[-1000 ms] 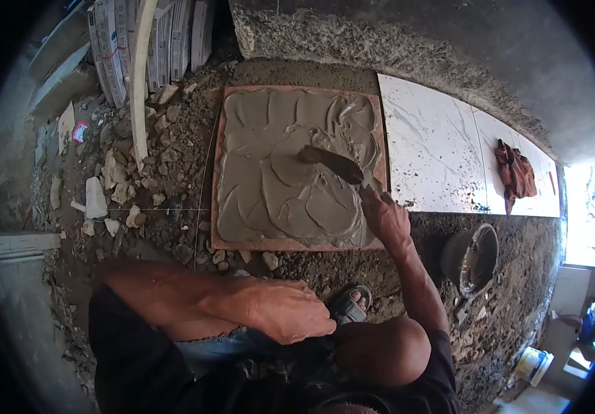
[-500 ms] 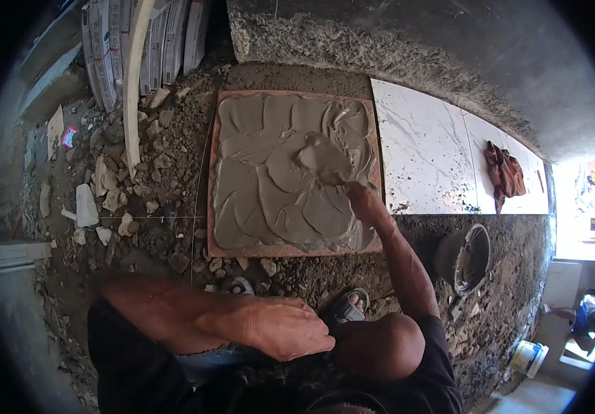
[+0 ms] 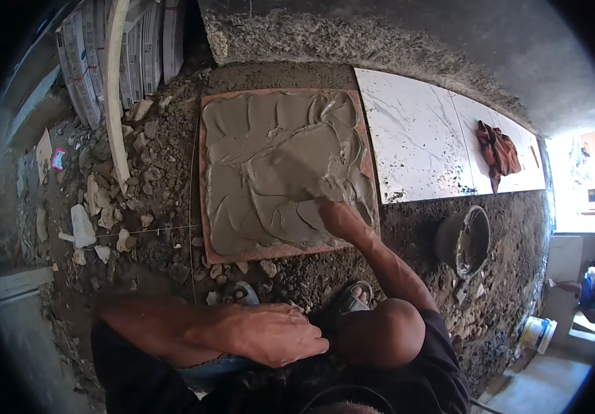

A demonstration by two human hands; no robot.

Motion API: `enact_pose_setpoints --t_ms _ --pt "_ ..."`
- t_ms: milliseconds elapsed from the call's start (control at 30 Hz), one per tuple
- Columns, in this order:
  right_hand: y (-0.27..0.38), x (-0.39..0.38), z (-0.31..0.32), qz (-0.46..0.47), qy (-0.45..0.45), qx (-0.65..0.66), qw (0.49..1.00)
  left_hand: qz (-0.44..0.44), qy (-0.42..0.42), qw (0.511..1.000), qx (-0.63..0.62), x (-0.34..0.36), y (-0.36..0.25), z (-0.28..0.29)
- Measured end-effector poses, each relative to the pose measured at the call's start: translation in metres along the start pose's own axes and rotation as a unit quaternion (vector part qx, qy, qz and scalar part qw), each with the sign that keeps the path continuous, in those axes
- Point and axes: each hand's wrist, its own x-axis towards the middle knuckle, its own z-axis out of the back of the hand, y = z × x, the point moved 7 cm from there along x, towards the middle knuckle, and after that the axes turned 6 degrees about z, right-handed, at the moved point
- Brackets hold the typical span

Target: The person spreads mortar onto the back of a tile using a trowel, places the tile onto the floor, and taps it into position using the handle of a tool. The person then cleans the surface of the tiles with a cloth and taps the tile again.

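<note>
My right hand (image 3: 344, 221) grips the handle of a trowel (image 3: 285, 171), whose blade is coated in mortar and blurred by motion. The blade lies over the middle of a grey wet mortar layer (image 3: 232, 141). That layer covers nearly all of a square reddish tile (image 3: 281, 254), and only the tile's rim shows. Ridges and curved strokes mark the mortar. Near my knees, my left hand (image 3: 277, 336) rests with its fingers curled together; I see nothing in it, though the fingertips are partly hidden.
White marbled tiles (image 3: 411, 131) with a brown cloth (image 3: 498, 153) adjoin on the right. A bucket (image 3: 463, 241) stands on the soil below them. Rubble (image 3: 104, 207), a wooden strip (image 3: 115, 90) and stacked boxes (image 3: 80, 69) are left. Strings cross nearby. A rough concrete ledge (image 3: 277, 41) runs behind.
My right hand has drawn the trowel left and a little nearer across the mortar, smearing the surface in the middle. The view has shifted slightly; my left hand stays by my knees.
</note>
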Motion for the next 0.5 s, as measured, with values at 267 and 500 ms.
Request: enact_pose_setpoints --t_ms 267,500 --pt "0.006 -0.077 -0.017 -0.030 -0.072 0.141 0.987 -0.002 0.004 1.000 0.000 -0.004 0.000 0.009" --pt "-0.038 -0.100 0.029 -0.184 -0.080 -0.009 0.980 -0.012 -0.031 0.999 -0.015 -0.002 -0.001 0.013"
